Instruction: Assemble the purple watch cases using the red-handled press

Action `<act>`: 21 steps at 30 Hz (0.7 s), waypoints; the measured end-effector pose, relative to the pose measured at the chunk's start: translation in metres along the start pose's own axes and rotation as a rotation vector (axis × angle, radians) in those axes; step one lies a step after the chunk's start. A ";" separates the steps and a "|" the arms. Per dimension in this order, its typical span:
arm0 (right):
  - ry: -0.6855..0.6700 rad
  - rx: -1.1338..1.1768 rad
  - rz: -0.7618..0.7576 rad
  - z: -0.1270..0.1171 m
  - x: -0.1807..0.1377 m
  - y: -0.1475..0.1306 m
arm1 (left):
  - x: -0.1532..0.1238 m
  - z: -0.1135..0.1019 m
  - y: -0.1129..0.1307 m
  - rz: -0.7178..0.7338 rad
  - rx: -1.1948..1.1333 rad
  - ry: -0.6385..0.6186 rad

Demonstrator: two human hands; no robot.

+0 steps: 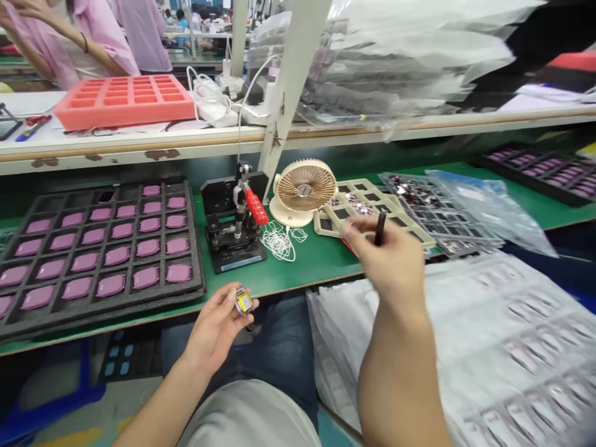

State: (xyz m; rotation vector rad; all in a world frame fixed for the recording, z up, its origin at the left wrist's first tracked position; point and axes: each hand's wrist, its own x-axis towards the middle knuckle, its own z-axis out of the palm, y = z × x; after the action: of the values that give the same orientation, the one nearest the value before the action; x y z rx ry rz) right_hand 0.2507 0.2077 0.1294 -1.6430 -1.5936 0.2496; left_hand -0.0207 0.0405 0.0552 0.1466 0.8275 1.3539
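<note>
Gripping, left hand (212,332): a yellow-faced watch module (244,301) was held between fingers.
Gripping, right hand (388,267): a black rod (380,228) was pinched narrowly.

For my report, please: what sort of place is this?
Probably a factory assembly line, perhaps for small electronic devices: a green workbench, a black foam tray of identical pink parts, and a small hand press.

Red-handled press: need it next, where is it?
In the head view, the red-handled press stands on the green bench, between the black foam tray of purple pieces and the desk fan.
</note>
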 end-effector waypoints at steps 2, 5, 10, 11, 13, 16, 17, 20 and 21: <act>-0.150 0.230 -0.065 0.015 -0.061 -0.024 | -0.001 0.002 0.002 0.047 -0.010 0.011; -0.387 0.483 -0.217 0.039 -0.131 -0.049 | -0.002 0.002 0.002 0.100 -0.005 0.024; -0.420 0.658 -0.230 0.063 -0.170 -0.057 | -0.003 0.004 -0.002 0.177 0.030 0.097; -0.424 0.673 -0.188 0.065 -0.172 -0.056 | -0.003 0.004 -0.003 0.203 0.041 0.112; -0.471 0.718 -0.022 0.068 -0.173 -0.054 | -0.005 0.006 -0.006 0.257 0.064 0.123; -0.672 0.903 0.369 0.073 -0.175 -0.053 | -0.006 0.005 -0.012 0.364 0.111 0.093; -0.754 0.982 0.500 0.074 -0.175 -0.052 | -0.005 0.004 -0.015 0.419 0.128 0.080; -0.936 1.156 0.791 0.077 -0.177 -0.052 | 0.000 -0.003 -0.023 0.602 0.172 0.027; -0.975 1.199 0.848 0.078 -0.177 -0.052 | 0.003 -0.006 -0.025 0.647 0.185 0.003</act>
State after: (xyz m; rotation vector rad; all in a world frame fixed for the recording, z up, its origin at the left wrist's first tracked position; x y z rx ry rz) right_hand 0.1298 0.0729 0.0448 -1.0464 -0.7513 2.1930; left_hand -0.0048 0.0343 0.0362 0.5970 0.9493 1.8744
